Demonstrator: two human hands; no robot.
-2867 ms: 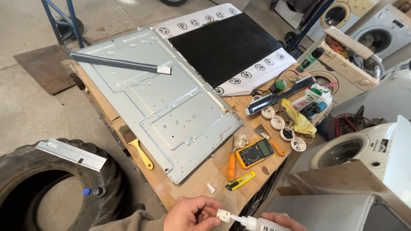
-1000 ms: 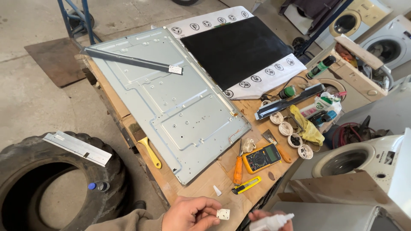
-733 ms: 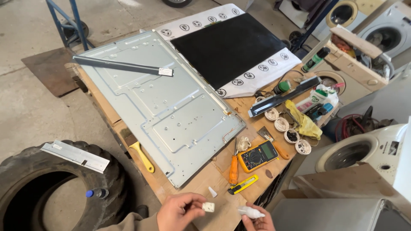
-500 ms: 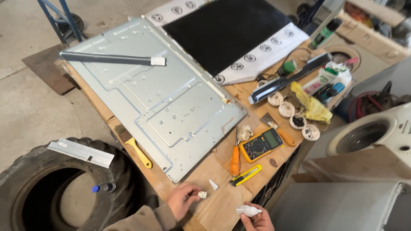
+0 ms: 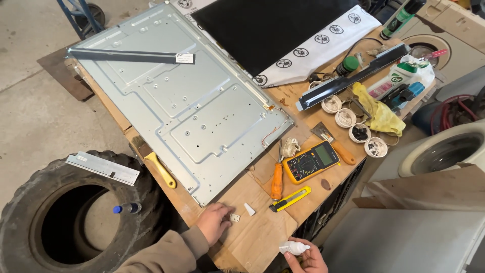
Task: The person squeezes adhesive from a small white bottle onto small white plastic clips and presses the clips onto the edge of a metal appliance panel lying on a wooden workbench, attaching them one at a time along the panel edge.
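Left hand (image 5: pixel 214 222) has lowered small white piece (image 5: pixel 234 218) onto cardboard (image 5: pixel 262 237).

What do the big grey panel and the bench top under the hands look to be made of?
The grey panel looks like stamped sheet metal with a dull galvanised finish: pressed ribs, screw holes, soft sheen. The bench top beside the left hand seems to be bare, unfinished plywood or board, matt tan and scuffed.

Lower centre, the left hand (image 5: pixel 214 222) rests by a small white square piece (image 5: pixel 234 218); the right hand (image 5: pixel 305 258) holds a white tube (image 5: pixel 294 247). At centre lie a yellow multimeter (image 5: pixel 310 162), an orange-handled screwdriver (image 5: pixel 277 181) and a yellow-black utility knife (image 5: pixel 290 198). The metal panel (image 5: pixel 177 96) is grey.
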